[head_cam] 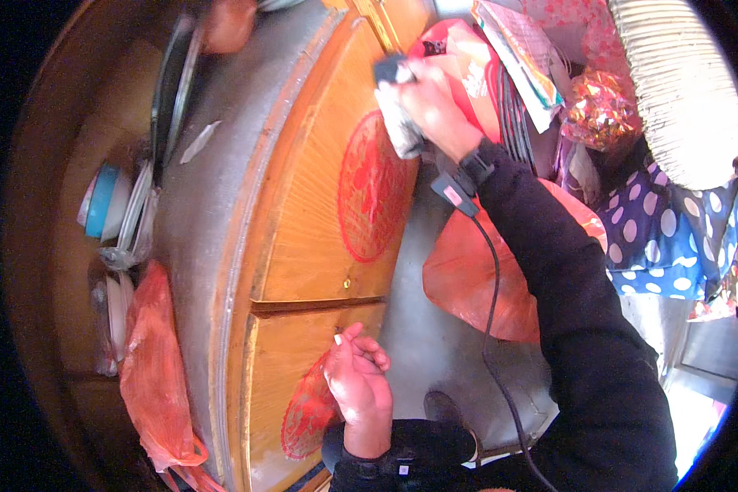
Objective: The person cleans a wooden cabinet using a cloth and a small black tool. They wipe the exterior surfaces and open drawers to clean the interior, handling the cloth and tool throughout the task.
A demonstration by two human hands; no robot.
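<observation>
My right hand (433, 107) is shut on a crumpled grey-white cloth (400, 126), blurred. The cloth is at the far end of a wooden cabinet front (307, 227), near a red round paper cutout (372, 190) stuck on a door. A dark patch shows at the cloth's top; whether it is part of it I cannot tell. My left hand (363, 381) holds nothing, its fingers loosely bent, in front of the nearer door and a second red cutout (307, 412). Black straps circle both wrists, and a cable with a small plug-like box (455, 194) hangs by the right one.
Left of the doors runs a grey cabinet top (203, 203) with a red plastic bag (154, 375), a blue-banded bowl (103, 200) and a scrap of paper (200, 141). Red bags (480, 277) stand on the grey floor (418, 344). Polka-dot fabric (664, 227) lies at right.
</observation>
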